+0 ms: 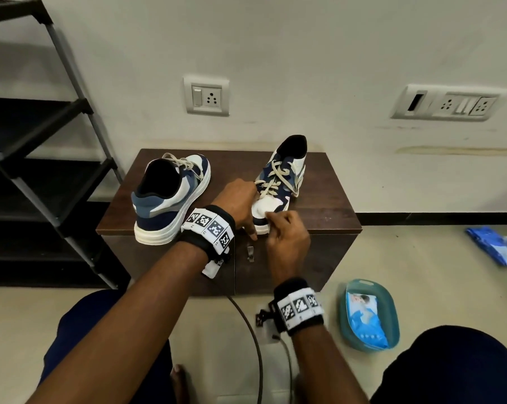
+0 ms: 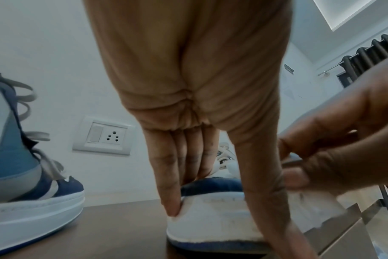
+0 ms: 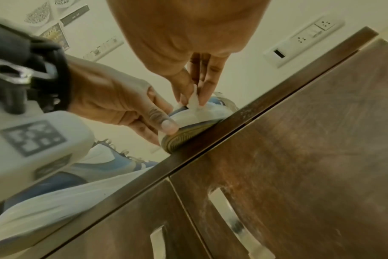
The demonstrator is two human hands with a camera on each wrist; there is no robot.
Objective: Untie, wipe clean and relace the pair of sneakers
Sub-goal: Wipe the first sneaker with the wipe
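Note:
Two blue-and-white sneakers with cream laces stand on a brown cabinet (image 1: 328, 211). The left sneaker (image 1: 170, 196) has its heel toward me. The right sneaker (image 1: 285, 173) points its toe at the cabinet's front edge. My left hand (image 1: 247, 208) grips that toe (image 2: 210, 219), with the fingers (image 2: 171, 189) on one side and the thumb on the other. My right hand (image 1: 277, 221) pinches a white wipe (image 3: 194, 100) against the top of the toe (image 3: 188, 122). The wipe (image 2: 315, 203) drapes over the toe's right side. Both sneakers are laced.
A black shoe rack (image 1: 42, 141) stands to the left. On the floor at right, a teal basin (image 1: 392, 316) holds a blue wipes pack (image 1: 366, 319), and a blue packet (image 1: 497, 246) lies farther off. A cable (image 1: 255, 345) runs between my knees. Sockets are on the wall.

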